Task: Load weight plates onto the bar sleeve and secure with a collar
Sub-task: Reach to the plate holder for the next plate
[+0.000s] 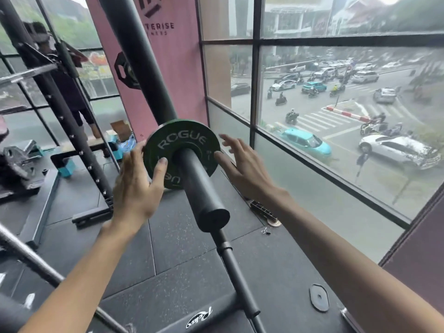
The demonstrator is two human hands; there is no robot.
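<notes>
Currently green plate (181, 153) is on bar sleeve (201, 188), well up from sleeve end. Left hand (134, 188) grips plate's left rim, thumb on face, fingers behind. Right hand (240, 164) spread open, thumb tip at right rim, holding nothing. No collar on sleeve. Risks: one-sided push cocks plate, binds; fingers behind rim get pinched; uncollared plate slides back off if sleeve dips.

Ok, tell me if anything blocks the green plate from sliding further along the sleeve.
Nothing visible does: the green plate sits on the sleeve, left hand gripping its rim. The stretch behind the plate is hidden.
</notes>
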